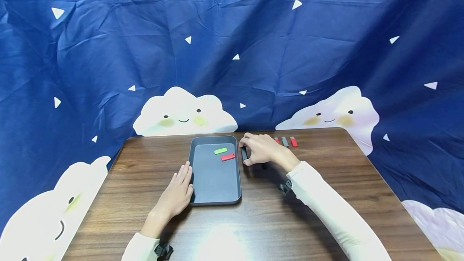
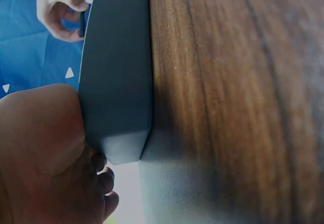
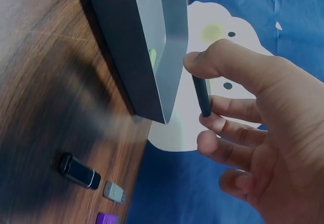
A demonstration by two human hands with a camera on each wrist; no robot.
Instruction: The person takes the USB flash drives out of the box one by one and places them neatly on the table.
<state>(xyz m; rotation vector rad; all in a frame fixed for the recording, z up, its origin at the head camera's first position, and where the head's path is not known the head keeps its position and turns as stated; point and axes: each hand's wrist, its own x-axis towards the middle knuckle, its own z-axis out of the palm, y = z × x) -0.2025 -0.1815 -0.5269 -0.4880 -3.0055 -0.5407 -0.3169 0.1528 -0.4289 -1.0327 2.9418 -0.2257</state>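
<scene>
My right hand (image 1: 262,149) is raised just off the right side of a dark grey tray (image 1: 217,203). Between thumb and fingertips it pinches a slim dark USB stick (image 3: 202,96). Inside the tray, toward its far right, lie a green USB stick (image 1: 220,151) and a red USB stick (image 1: 228,157). My left hand (image 1: 176,192) rests along the tray's left wall, fingers straight; the left wrist view shows it up against the tray's side.
Behind the right hand, a grey USB stick (image 1: 285,142) and a red one (image 1: 294,142) lie on the wooden table (image 1: 145,164). A black USB stick (image 3: 79,171) and a purple one (image 3: 107,218) show in the right wrist view. A blue cloud-patterned curtain (image 1: 232,71) hangs behind.
</scene>
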